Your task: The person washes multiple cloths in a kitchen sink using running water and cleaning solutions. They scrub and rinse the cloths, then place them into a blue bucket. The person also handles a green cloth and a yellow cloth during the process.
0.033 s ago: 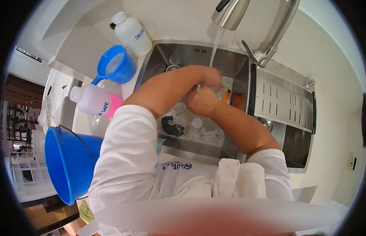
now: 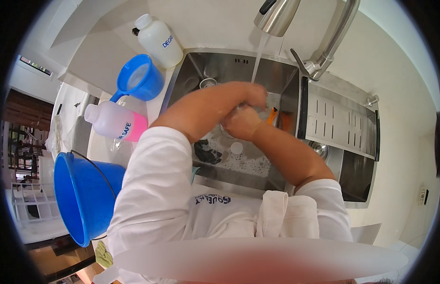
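Note:
Over the steel sink, my two hands are close together beside a stream of running water. My left hand is bent inward with its fingers curled, just above my right hand, which is also closed. Whatever sits between them is hidden by the fingers and wrists. Below them, a dark soaked cloth or scrubber lies in suds near a pale round disc. An orange-handled tool rests by the sink's right wall.
A steel faucet hangs above the sink. At right is a slotted steel rack. On the left stand a white bottle, a blue dipper, a bottle of pink liquid and a blue bucket.
My left forearm has dropped slightly toward me, uncovering more of the round steel fitting at the sink's left. My right hand is nearly where it was.

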Demonstrator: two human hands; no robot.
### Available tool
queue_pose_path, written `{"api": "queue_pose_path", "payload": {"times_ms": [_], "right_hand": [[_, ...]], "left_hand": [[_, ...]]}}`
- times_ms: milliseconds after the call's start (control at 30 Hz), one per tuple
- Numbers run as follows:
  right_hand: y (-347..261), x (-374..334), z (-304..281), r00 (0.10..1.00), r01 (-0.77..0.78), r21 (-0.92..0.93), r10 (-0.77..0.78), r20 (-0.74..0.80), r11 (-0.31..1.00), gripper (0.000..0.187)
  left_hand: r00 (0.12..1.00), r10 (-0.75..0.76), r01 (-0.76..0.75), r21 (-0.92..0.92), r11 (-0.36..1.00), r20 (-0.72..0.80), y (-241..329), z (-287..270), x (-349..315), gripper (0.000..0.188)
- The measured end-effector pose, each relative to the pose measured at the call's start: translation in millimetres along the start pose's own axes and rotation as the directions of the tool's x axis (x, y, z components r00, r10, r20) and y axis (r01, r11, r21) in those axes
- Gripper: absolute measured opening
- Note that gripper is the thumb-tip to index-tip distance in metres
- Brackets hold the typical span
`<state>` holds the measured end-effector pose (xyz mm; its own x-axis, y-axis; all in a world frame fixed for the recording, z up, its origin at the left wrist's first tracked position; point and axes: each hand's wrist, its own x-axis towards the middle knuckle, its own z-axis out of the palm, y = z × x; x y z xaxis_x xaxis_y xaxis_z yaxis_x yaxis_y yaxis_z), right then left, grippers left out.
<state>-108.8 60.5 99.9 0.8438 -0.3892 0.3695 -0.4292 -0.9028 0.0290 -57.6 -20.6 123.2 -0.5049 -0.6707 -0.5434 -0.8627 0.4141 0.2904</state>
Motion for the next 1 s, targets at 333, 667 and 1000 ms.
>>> {"api": "queue_pose_path", "payload": {"times_ms": [333,667,1000], "right_hand": [[66,-70,2,0.504,-0.545,0.829,0.839,0.205,0.126,0.031],[71,-31,-8,0.501,-0.594,0.682,0.859,-0.101,0.427,0.029],[67,1,3,0.581,-0.556,0.698,0.811,-0.062,0.452,0.043]], "left_hand": [[0.989,-0.097,-0.083,-0.969,0.231,-0.108,-82,-10,-7,0.055],[0.975,-0.005,-0.218,-0.964,-0.152,-0.220,-68,0,-35,0.045],[0.925,-0.191,-0.359,-0.921,-0.153,-0.329,-47,-1,-45,0.040]]}}
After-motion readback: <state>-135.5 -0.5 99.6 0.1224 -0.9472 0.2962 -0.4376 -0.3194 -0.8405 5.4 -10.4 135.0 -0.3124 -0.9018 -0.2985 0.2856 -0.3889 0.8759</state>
